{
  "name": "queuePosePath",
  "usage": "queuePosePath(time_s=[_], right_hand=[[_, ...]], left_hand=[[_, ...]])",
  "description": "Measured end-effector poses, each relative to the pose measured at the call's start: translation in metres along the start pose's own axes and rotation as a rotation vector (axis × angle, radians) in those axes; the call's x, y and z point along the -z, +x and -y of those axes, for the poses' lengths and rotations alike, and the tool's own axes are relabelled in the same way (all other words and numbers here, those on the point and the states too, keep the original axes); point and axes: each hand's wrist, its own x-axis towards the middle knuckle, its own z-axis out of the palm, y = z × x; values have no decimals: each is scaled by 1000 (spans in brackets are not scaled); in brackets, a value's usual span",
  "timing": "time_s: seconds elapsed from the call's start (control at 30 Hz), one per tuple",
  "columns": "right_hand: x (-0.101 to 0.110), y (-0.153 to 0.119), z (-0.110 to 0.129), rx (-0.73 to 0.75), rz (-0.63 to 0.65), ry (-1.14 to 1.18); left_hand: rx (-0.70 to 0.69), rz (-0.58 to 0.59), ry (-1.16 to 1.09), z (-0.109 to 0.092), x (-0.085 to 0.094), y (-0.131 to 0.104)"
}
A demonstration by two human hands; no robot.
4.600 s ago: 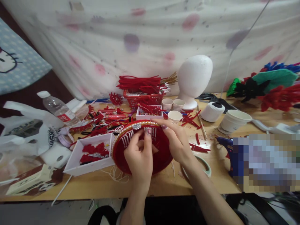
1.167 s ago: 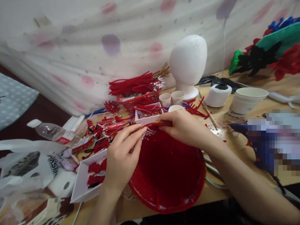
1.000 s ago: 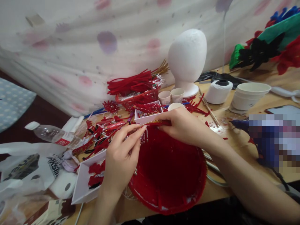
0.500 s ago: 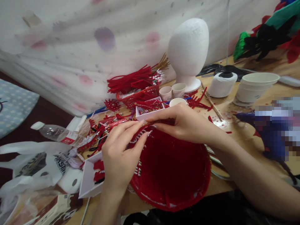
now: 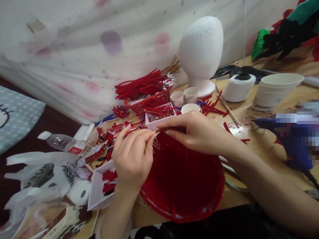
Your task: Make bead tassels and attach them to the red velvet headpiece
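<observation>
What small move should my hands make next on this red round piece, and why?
Perhaps a light press with your left hand: its fingertips are at the rim of the red round piece, beside beaded strands, while your right hand pinches that rim.

A light wooden table (image 5: 260,142) carries the clutter, with a white foam head (image 5: 201,49) standing upright at its back. Just left of the head sits a red basket (image 5: 136,107); in front of it, three paper cups (image 5: 176,100) and, farther left, a small white box (image 5: 155,124). Right of the head stand a white thread spool (image 5: 238,90) and stacked pale tubs (image 5: 272,96); a thin stick (image 5: 228,111) lies before it.
</observation>
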Motion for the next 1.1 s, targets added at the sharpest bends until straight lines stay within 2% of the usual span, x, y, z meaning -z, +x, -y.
queuePosePath(time_s=[0.17, 0.23, 0.3, 0.37, 0.43, 0.57, 0.73, 0.93, 1.1], right_hand=[[2, 0, -1, -8, 9, 14], [2, -1, -2, 15, 12, 25], [2, -2, -2, 39, 4, 36], [2, -3, -2, 57, -5, 43], [2, -4, -1, 62, -9, 44], [2, -5, -2, 61, -4, 40], [1, -4, -2, 58, -3, 28], [-1, -5, 0, 52, -10, 29], [-2, -5, 1, 17, -44, 58]], left_hand=[[558, -73, -232, -3, 12, 6], [671, -7, -263, 1, 16, 11], [726, 100, -389, 6, 16, 14], [765, 192, -558, 7, 16, 14], [766, 231, -614, 4, 15, 13], [658, 233, -456, 0, 18, 14], [547, 350, -454, 8, 25, 25], [734, 384, -602, 9, 23, 33], [755, 447, -659, 9, 22, 38]])
